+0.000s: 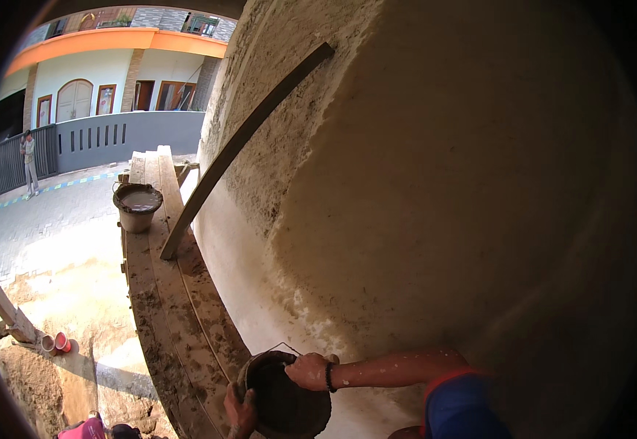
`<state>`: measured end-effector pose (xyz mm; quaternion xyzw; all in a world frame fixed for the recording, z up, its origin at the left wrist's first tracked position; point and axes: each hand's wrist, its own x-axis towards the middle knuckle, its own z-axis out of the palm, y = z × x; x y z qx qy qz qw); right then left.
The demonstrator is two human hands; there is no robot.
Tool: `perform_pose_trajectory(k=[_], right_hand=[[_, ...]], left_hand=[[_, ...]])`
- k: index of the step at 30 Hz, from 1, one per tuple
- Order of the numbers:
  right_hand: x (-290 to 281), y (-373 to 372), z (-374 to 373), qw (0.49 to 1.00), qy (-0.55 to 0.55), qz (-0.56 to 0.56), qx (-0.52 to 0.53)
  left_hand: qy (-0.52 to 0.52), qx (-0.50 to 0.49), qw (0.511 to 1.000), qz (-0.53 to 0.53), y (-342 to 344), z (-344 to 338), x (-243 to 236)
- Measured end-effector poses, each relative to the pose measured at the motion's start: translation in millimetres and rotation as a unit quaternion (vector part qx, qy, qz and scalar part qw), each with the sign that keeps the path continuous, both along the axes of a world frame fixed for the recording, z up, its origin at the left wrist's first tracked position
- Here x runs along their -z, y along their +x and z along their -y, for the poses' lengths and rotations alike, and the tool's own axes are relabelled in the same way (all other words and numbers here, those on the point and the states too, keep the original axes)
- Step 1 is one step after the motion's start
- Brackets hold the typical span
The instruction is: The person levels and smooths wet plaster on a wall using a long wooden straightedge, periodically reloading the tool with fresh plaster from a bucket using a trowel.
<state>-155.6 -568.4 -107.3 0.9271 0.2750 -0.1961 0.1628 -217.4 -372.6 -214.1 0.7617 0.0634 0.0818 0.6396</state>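
Observation:
A dark, mud-smeared bucket [324, 421] with a thin wire handle stands at the bottom centre, against the near end of the planks. Its inside is dark, so how full it is cannot be made out. My left hand [240, 411] is wrapped round the left side of the bucket. Over the far rim, my right hand [308, 372] is closed in a fist. A small pale knob shows beside its knuckles, but what the fist grips is hidden. A dark beaded bracelet [329, 377] circles my right wrist.
A plank platform [159, 293], spattered with mortar, runs away along a part-plastered wall [435, 183]. On it stands another bucket [137, 212] of greyish liquid. A long straightedge [241, 139] leans on the wall. Below are two small pails [62, 342] and a person in pink [84, 429].

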Motion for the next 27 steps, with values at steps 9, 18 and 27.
perform_pose_trajectory(k=[9, 18, 27], right_hand=[[7.6, 2.3, -5.4, 0.966, -0.158, -0.2, -0.052], [30.0, -24.0, 0.8, 0.796, 0.122, -0.529, 0.269], [-7.0, -48.1, 21.4, 0.716, 0.307, -0.441, 0.445]], left_hand=[[-0.06, 0.028, 0.997, -0.038, 0.5, 0.8, -4.5], [-0.018, 0.034, 0.998, -0.042, -1.9, -10.4, -4.0], [-0.086, 0.04, 0.994, -0.048, -0.1, -12.4, -8.5]])
